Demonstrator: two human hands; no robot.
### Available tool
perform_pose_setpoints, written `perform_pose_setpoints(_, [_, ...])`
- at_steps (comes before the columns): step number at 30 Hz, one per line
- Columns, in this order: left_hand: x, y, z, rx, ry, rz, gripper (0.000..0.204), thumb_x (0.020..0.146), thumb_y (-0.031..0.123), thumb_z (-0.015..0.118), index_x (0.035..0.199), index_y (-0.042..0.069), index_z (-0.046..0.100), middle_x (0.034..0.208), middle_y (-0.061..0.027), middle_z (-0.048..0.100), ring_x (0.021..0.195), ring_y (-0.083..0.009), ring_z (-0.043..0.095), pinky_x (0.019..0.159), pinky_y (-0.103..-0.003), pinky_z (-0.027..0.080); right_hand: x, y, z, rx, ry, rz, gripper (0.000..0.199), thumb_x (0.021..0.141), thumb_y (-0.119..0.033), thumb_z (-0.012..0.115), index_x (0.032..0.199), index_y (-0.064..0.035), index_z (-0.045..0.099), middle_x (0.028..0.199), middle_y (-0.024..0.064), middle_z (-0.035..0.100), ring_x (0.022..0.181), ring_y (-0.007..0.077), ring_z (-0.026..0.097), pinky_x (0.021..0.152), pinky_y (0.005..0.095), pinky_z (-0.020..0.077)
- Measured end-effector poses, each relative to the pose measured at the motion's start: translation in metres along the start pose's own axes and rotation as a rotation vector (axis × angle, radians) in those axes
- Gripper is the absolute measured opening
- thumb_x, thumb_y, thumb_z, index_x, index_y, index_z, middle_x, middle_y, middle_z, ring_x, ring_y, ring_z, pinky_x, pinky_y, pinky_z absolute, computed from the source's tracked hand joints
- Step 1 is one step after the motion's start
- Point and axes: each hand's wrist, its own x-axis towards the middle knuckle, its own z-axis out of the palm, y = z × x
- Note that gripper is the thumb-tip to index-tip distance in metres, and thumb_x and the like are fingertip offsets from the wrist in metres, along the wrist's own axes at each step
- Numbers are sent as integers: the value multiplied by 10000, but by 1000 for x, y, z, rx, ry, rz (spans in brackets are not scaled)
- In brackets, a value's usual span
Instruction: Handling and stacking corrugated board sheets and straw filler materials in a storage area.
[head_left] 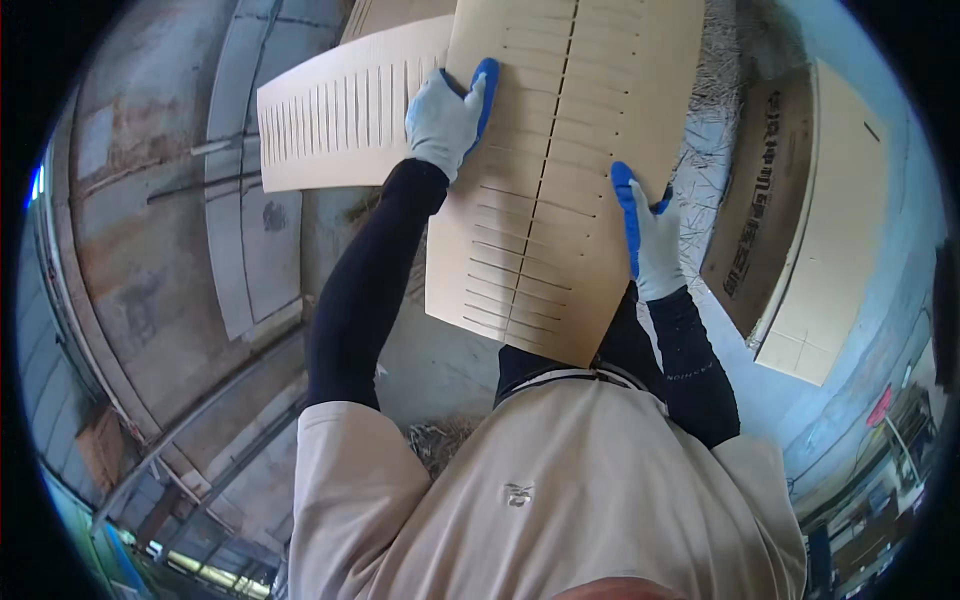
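Note:
A long tan cardboard sheet with rows of short crosswise slits and a dark dashed line down its length is in front of my body, its near end by my waist. On its left edge is my left hand, in a white and blue glove, thumb on top and other fingers mostly hidden. At the right edge and nearer to me, my gloved right hand grips the sheet, its blue thumb lying on the face. A second slotted cardboard piece lies to the left, next to my left hand.
To the right stands a stack of cardboard, with a brown printed side. Shredded strips lie between it and the sheet. Grey flat boards and metal rails are on the left. More scraps lie by my left side.

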Motion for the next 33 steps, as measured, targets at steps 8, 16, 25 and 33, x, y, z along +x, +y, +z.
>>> perform_pose_setpoints(8, [4, -16, 1, 21, -11, 48, 503, 859, 452, 644, 962, -37, 589, 800, -219, 680, 808, -412, 665, 756, -476, 506, -2, 6, 2, -111, -37, -38, 398, 899, -103, 676, 1214, 51, 489, 1102, 116, 641, 998, 167, 614, 895, 290, 484])
perform_pose_setpoints(16, [-4, -22, -5, -5, -3, 148, 433, 865, 389, 650, 915, -30, 553, 689, -201, 641, 689, -415, 641, 653, -476, 495, 10, 58, -2, 406, -114, 190, 386, 916, -106, 642, 1247, 20, 490, 1140, 99, 615, 1003, 165, 607, 866, 302, 502])
perform_pose_setpoints(25, [-6, -15, -4, 16, 79, 234, 380, 864, 359, 644, 884, -6, 543, 669, -202, 617, 665, -418, 624, 610, -475, 476, 32, 134, 9, 718, -252, 436, 328, 922, -146, 636, 1209, -11, 554, 1100, 43, 618, 983, 130, 585, 859, 273, 470])
perform_pose_setpoints(33, [-5, -15, -3, 132, 5, -9, 466, 865, 456, 616, 907, -7, 590, 805, -236, 663, 782, -428, 652, 717, -492, 502, 16, 40, 5, 263, -224, 149, 409, 928, -235, 660, 1250, -5, 554, 1155, 54, 629, 1047, 148, 586, 936, 283, 458])
